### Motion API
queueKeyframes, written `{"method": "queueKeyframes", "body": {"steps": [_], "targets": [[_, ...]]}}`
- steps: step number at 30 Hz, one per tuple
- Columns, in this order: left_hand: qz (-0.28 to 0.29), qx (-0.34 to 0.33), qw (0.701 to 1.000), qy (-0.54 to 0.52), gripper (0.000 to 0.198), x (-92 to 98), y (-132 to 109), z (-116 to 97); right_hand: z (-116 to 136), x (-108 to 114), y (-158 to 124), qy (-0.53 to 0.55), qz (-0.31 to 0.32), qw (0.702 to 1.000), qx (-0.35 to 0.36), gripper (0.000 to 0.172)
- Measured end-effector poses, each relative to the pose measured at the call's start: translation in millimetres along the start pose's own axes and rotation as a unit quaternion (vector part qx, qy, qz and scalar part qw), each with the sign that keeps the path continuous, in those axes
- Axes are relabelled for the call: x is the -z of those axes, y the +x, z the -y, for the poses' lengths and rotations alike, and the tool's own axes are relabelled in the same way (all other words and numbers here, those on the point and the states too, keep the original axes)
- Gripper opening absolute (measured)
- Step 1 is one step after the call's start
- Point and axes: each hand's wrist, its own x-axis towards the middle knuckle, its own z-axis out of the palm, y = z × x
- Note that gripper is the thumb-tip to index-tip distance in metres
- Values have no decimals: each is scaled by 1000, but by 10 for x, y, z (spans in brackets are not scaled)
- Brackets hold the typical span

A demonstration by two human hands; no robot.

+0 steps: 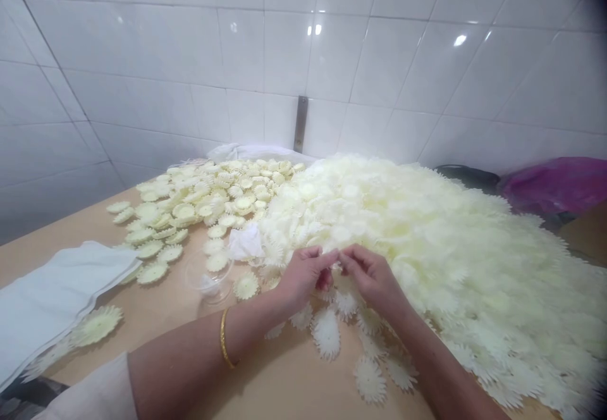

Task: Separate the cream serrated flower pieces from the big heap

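Note:
My left hand and my right hand meet fingertip to fingertip at the near edge of a big heap of pale cream flower-shaped pieces. Both hands are pinched closed on a thin pale piece between them; it is too small to name surely. A gold bangle circles my left wrist. Loose single flower pieces lie on the table just below my hands.
A second spread of yellower flower pieces covers the wooden table at the left. A white cloth lies at the near left, a small clear cup beside my left hand. A purple bag sits far right against the tiled wall.

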Motion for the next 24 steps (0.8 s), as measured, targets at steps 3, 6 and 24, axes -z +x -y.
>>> {"method": "queueKeyframes", "body": {"steps": [3, 6, 24], "targets": [[13, -9, 1000, 0, 35, -2, -2, 4, -1, 10, 5, 39, 35, 999, -7, 19], [16, -14, 1000, 3, 36, -1, 1, 11, 0, 33, 12, 54, 58, 997, -19, 18], [51, -17, 999, 4, 35, -4, 21, 41, -124, -3, 45, -209, -178, 961, 14, 17]]}}
